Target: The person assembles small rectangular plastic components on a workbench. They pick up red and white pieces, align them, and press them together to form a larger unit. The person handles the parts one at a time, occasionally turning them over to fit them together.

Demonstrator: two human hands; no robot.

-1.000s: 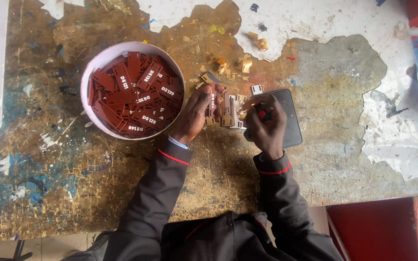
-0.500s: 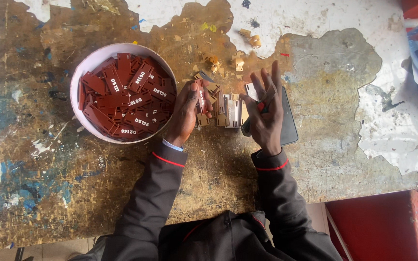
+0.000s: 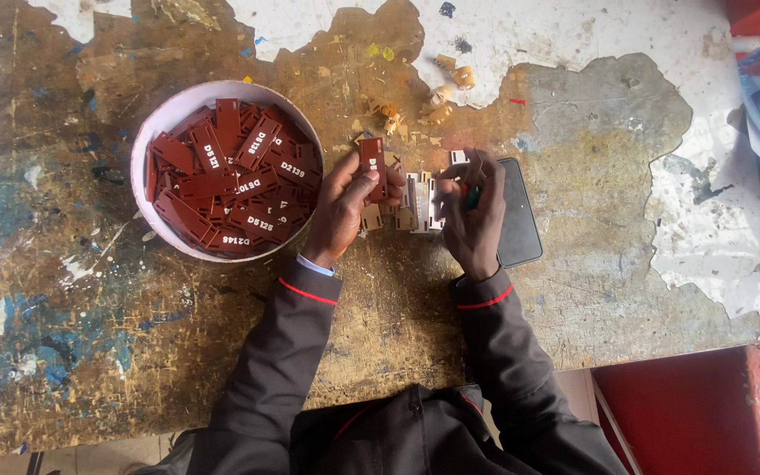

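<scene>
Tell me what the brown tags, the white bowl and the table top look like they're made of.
Tags: probably rigid plastic, matte reddish-brown with white markings; flat, uniform rectangles. The left hand holds one.
Bowl: looks like smooth white plastic, with a thin, even rim; ceramic can't be ruled out.
Table: seemingly wood or board, its white coating flaked off to a stained brown surface.

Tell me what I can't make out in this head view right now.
- Right hand: curled fingers hide what it grips.
- Brown tag: left hand covers its lower part.
- Dark phone: right hand hides its left edge.
- White bowl: top tags bury those beneath.
</scene>
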